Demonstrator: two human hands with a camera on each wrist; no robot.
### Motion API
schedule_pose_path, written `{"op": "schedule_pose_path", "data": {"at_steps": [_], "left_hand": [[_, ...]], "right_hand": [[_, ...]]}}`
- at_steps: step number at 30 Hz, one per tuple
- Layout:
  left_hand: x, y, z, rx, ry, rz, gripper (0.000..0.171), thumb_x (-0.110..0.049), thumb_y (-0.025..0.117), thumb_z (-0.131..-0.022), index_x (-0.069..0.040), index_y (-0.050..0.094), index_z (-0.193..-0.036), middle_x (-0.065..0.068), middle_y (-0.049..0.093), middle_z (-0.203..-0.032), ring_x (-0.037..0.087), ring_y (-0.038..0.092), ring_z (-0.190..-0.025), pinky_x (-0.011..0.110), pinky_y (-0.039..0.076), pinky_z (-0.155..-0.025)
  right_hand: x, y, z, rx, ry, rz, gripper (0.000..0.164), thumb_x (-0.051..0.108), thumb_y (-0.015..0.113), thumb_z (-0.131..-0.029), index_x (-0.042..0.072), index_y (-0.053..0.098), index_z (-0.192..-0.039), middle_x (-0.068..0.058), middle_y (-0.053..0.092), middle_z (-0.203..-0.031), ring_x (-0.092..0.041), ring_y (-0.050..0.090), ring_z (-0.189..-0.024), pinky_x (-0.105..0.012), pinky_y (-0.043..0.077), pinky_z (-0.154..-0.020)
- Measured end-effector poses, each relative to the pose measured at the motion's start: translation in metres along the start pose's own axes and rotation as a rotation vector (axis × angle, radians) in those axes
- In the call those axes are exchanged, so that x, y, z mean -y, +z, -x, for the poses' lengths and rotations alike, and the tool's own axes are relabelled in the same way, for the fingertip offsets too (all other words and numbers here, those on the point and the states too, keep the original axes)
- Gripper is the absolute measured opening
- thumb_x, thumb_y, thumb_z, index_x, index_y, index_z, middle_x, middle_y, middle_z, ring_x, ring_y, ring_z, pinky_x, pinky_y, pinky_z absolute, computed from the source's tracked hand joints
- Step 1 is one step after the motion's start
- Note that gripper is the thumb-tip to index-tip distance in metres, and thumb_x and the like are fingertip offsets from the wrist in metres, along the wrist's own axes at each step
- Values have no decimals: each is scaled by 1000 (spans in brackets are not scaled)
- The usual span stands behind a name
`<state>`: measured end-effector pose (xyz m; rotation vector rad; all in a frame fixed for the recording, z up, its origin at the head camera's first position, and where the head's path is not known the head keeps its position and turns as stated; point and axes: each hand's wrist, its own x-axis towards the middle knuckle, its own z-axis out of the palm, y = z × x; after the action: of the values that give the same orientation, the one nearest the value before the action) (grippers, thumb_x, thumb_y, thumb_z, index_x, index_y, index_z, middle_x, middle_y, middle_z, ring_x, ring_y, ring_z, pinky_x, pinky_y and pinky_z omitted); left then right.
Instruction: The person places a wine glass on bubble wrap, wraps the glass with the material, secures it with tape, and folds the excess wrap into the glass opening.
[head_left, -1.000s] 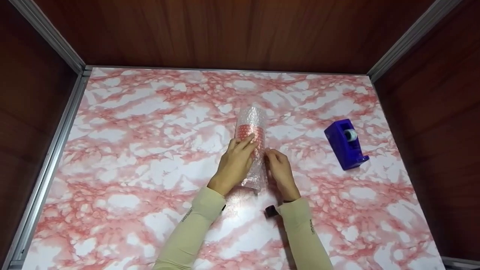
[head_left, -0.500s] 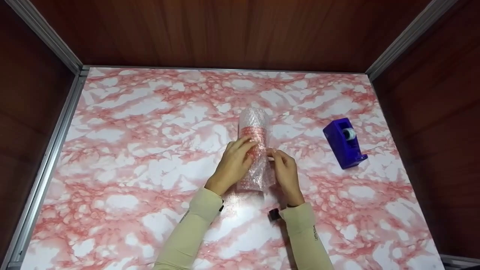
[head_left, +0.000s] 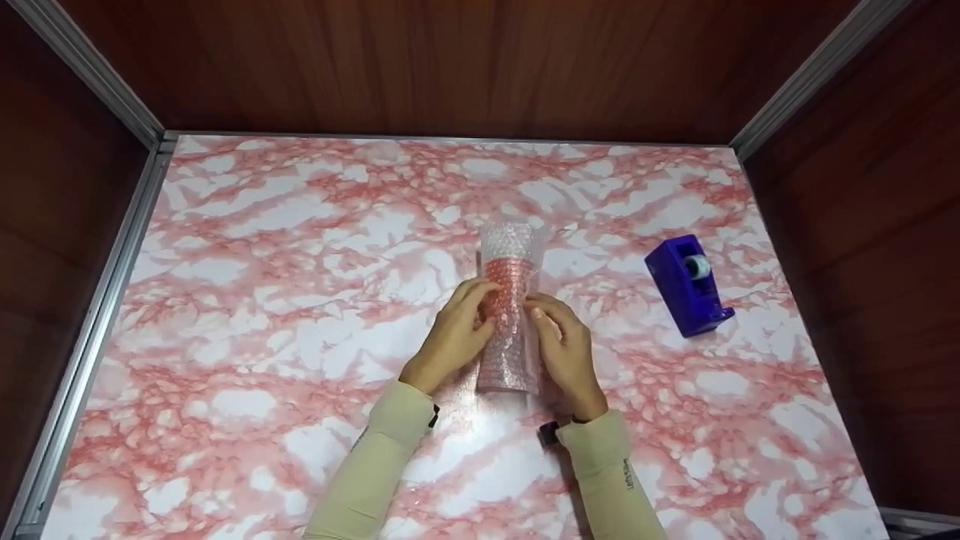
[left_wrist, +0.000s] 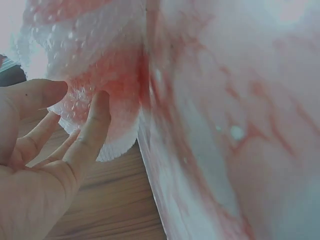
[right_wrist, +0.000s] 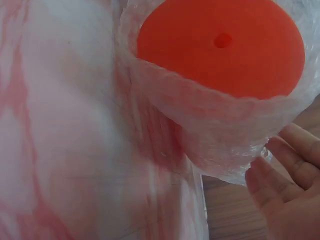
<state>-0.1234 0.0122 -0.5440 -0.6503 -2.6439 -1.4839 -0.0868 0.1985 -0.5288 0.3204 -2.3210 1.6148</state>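
Note:
A red cylinder [right_wrist: 220, 50], a small hole in its end, lies inside clear bubble wrap [head_left: 510, 352] on the table, lengthwise away from me. My left hand [head_left: 450, 334] touches the roll's left side with bent, spread fingers; thumb and fingertips are apart on the wrap [left_wrist: 82, 95] in the left wrist view. On the roll's right side my right hand [head_left: 566, 341] rests its fingertips against the wrap near its loose edge. In the right wrist view, the fingers [right_wrist: 287, 192] reach the wrap below the cylinder's end. Whether they pinch the edge is unclear.
A blue tape dispenser [head_left: 686, 289] with a tape roll [head_left: 697, 266] stands to the right. The table [head_left: 247, 322] has a red and white marbled top. Dark wooden panels [head_left: 450, 67] with metal edge rails enclose its back and sides.
The wrapped roll has shifted slightly toward me. My left fingers have slid from the roll's top to its left side. My right fingers have moved slightly onto the wrap from its right edge.

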Motion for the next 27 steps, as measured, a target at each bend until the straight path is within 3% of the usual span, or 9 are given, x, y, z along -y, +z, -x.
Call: {"op": "schedule_pose_path", "data": {"at_steps": [5,10,15,19,27], "left_hand": [[2,-3,2,35,-42,2,46,2,66,-90,-8,55,-133,10,49,-140,23,61,-105,27,54,-84],[4,-4,4,76,-66,1,46,1,66,-90,-7,52,-132,11,51,-135,23,64,-101,27,54,-84],[7,-8,7,117,-83,-30,48,0,64,-92,-9,50,-136,11,54,-135,24,63,-102,34,53,-86],[8,-14,6,101,-72,-35,41,-2,60,-94,-9,56,-135,10,57,-133,25,63,-103,38,52,-88],[6,-24,1,46,-99,-34,24,-17,60,-100,-7,70,-120,7,58,-121,20,62,-103,26,53,-84]], "right_hand": [[-19,2,3,36,-133,84,20,1,62,-98,-1,72,-115,-17,65,-126,-36,53,-126,-43,38,-109],[-17,4,5,75,-227,193,22,9,64,-98,0,71,-117,-13,64,-128,-35,51,-129,-41,36,-112],[-12,6,4,125,-246,306,28,18,63,-100,-2,69,-118,-13,64,-129,-33,49,-132,-37,33,-113],[-8,8,3,144,-251,389,33,24,62,-101,-2,69,-119,-13,64,-128,-31,49,-132,-34,33,-114],[-6,14,1,160,-284,449,31,24,62,-101,0,71,-118,-12,64,-127,-32,51,-129,-36,36,-111]]}}
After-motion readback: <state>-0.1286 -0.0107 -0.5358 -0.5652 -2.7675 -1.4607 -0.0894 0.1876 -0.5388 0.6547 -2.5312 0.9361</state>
